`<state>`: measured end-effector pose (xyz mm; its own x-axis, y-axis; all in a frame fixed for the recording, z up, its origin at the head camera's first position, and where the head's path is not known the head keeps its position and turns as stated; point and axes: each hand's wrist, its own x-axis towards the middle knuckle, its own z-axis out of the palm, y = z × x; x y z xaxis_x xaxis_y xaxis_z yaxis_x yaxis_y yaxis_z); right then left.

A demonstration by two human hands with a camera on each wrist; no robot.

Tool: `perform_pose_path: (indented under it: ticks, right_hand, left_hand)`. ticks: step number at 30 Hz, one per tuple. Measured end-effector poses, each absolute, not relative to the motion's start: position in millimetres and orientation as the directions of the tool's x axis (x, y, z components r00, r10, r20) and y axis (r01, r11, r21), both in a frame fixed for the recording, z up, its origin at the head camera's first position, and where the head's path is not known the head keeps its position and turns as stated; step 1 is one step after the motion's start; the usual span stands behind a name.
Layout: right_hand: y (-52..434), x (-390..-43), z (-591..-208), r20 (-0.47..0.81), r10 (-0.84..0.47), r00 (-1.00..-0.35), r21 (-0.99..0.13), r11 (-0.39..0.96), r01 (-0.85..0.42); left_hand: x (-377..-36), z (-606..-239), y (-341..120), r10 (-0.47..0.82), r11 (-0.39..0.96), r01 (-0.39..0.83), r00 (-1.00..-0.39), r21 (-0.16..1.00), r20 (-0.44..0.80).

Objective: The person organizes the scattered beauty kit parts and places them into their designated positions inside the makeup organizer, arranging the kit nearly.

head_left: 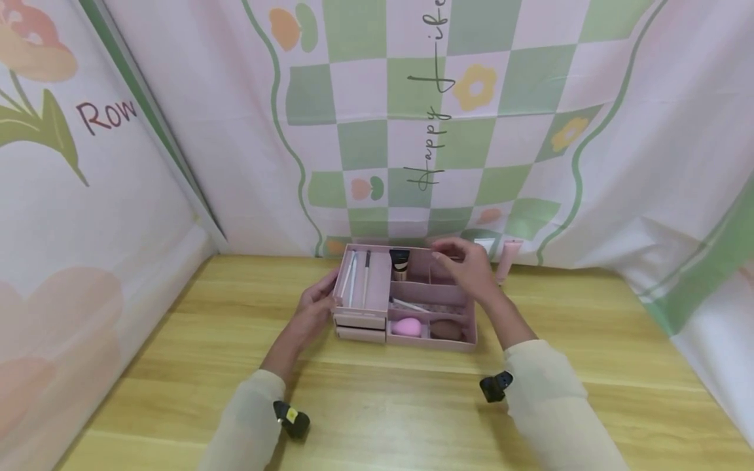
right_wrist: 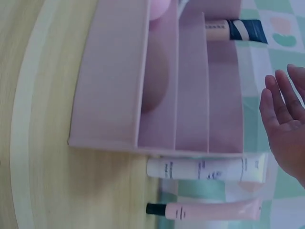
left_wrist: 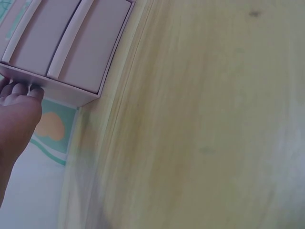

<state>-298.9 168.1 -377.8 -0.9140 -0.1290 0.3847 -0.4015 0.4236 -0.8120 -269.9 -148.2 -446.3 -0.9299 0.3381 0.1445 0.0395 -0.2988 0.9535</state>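
A pink organizer box stands on the table, with two drawers at its left front. My left hand rests against its left side, fingertips at the wall. Above the back right compartment hovers my right hand; the right wrist view shows it beyond the box with straight fingers and nothing held. A dark-topped beige tube stands in the back compartment. Thin sticks lie in the top left tray. A pink makeup sponge and a brown oval item fill the front compartments.
Beside the box's right end stand a white tube and a pink tube with a black cap. A patterned curtain hangs directly behind the box. Wooden tabletop extends in front.
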Motion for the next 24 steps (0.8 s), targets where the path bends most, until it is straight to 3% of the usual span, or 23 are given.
perform_pose_path:
  ticks: [24]
  right_hand:
    - [241.4,-284.7,-371.1,0.384,0.124,-0.915,-0.876,0.363,-0.318]
  left_hand:
    - [-268.7,-446.1,-149.5,0.351,-0.304,0.021,-0.927,0.952,0.132]
